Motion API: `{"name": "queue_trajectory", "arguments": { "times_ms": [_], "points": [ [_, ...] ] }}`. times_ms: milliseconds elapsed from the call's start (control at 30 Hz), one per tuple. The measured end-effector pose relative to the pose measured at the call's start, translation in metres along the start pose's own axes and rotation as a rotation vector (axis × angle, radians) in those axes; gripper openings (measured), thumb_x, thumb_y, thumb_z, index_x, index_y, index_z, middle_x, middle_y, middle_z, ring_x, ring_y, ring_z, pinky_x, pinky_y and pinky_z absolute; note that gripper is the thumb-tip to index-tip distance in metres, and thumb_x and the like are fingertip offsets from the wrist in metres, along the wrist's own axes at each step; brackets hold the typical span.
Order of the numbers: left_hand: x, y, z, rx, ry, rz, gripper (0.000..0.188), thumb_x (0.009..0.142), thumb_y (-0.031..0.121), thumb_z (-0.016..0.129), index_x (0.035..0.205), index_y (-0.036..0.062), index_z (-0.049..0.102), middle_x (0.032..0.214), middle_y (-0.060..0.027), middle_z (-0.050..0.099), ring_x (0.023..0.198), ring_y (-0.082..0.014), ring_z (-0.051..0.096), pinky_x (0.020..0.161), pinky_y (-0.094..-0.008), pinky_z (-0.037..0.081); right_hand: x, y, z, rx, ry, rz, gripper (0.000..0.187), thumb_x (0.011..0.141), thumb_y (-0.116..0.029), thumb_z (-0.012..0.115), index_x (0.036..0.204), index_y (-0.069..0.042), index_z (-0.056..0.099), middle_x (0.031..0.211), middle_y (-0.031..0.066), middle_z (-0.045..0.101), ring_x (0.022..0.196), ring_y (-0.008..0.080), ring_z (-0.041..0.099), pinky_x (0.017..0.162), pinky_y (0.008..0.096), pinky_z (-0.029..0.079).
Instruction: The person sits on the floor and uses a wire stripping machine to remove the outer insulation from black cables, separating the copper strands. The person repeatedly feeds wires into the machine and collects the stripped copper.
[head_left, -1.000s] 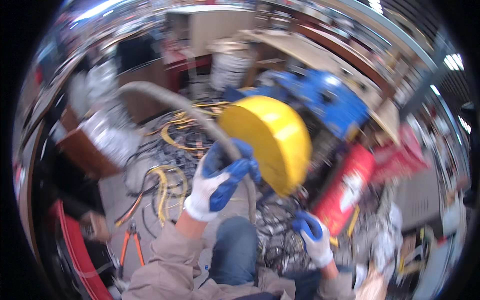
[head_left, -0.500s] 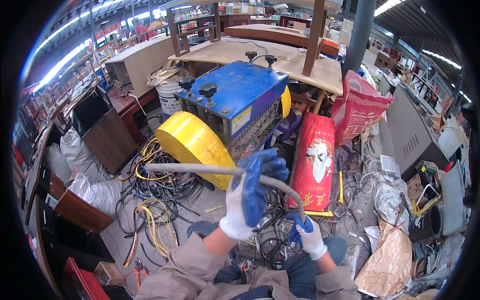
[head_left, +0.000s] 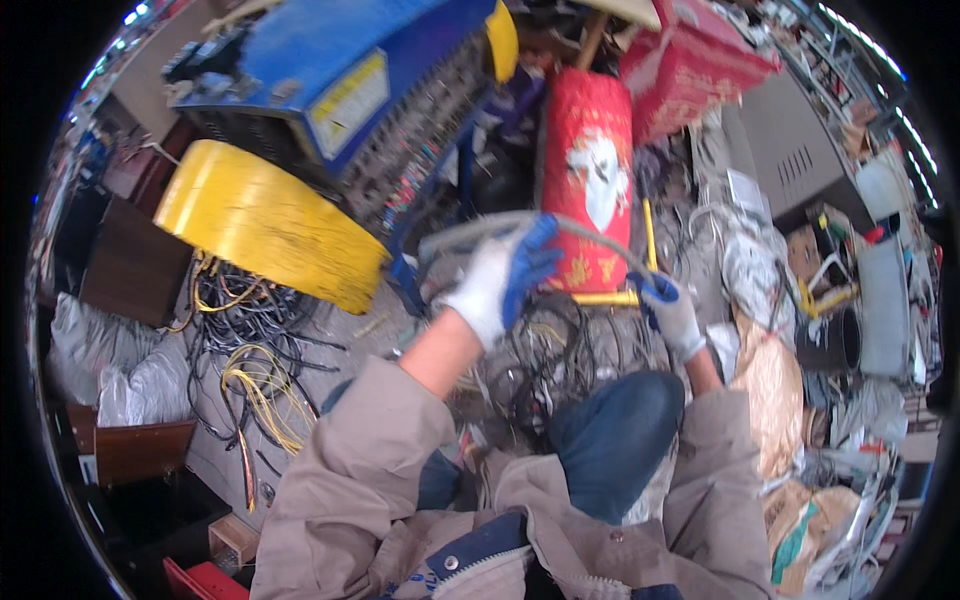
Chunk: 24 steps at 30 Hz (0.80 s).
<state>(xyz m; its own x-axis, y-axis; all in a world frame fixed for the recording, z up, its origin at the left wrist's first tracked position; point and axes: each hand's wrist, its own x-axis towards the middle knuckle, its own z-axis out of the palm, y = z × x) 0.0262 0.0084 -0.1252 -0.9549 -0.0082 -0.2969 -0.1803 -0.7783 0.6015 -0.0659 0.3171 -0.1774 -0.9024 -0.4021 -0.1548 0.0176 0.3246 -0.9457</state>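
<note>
A thick grey cable arches between my hands in front of the blue machine, its left end near the machine's lower edge. My left hand, in a white glove with blue coating, grips it around the middle; motion blurs the fingers a little. My right hand, gloved alike, is closed around the cable's right end. Beyond my left hand stands the blue machine with a curved yellow guard. A red printed sack lies just past the cable.
Tangled black cables and yellow wires lie on the floor at left. More loose wires lie before my knees. White sacks sit far left. Brown paper, a black bucket and a grey metal cabinet stand at right.
My view has tilted down, so the machine and sack sit higher in the picture. My right hand and the cable's right end have swung outward to the right. Both hands keep their hold.
</note>
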Motion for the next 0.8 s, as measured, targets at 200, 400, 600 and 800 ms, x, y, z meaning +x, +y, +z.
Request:
{"name": "queue_trajectory", "arguments": {
  "times_ms": [200, 400, 600, 800],
  "points": [
    [-0.009, 0.033, -0.018, 0.019, 0.048, 0.234, 0.041, 0.106, 0.024, 0.041, 0.136, -0.002, 0.053, 0.137, -0.0188, 0.059, 0.122, -0.0329, 0.059, 0.108, -0.0457, 0.045, 0.004, 0.069, -0.052, 0.007, 0.115, 0.278, 0.025, 0.098, -0.007, 0.063, 0.123, -0.003, 0.069, 0.088, -0.0059, 0.066, 0.067, 0.0003, 0.051, 0.057, 0.0195, 0.041],
    [-0.006, 0.033, -0.009, 0.068, -0.015, 0.194, 0.041, 0.105, 0.026, 0.044, 0.133, -0.0017, 0.056, 0.129, -0.0188, 0.065, 0.115, -0.0301, 0.065, 0.101, -0.0411, 0.05, -0.011, 0.164, -0.08, -0.132, 0.24, 0.231, 0.022, 0.1, -0.013, 0.063, 0.119, -0.007, 0.072, 0.074, -0.0099, 0.054, 0.057, 0.0004, 0.042, 0.05, 0.0188, 0.033],
    [0.011, 0.03, -0.005, 0.171, -0.009, 0.172, 0.042, 0.106, 0.026, 0.046, 0.135, -0.0028, 0.053, 0.142, -0.0251, 0.054, 0.126, -0.0396, 0.058, 0.107, -0.0509, 0.049, -0.006, 0.231, -0.128, -0.971, 0.274, 0.308, 0.035, 0.09, -0.027, 0.07, 0.118, -0.005, 0.069, 0.1, 0.0213, 0.073, 0.09, 0.0375, 0.071, 0.081, 0.0465, 0.053],
    [0.018, 0.029, -0.034, 0.095, 0.055, 0.215, 0.042, 0.106, 0.025, 0.041, 0.132, -0.0052, 0.055, 0.132, -0.024, 0.062, 0.116, -0.0342, 0.065, 0.099, -0.0441, 0.053, 0.12, 0.15, -0.084, -1.157, -0.102, 0.1, 0.043, 0.091, -0.038, 0.064, 0.121, -0.006, 0.065, 0.112, 0.0256, 0.068, 0.107, 0.0407, 0.065, 0.092, 0.0486, 0.052]
  ]
}}
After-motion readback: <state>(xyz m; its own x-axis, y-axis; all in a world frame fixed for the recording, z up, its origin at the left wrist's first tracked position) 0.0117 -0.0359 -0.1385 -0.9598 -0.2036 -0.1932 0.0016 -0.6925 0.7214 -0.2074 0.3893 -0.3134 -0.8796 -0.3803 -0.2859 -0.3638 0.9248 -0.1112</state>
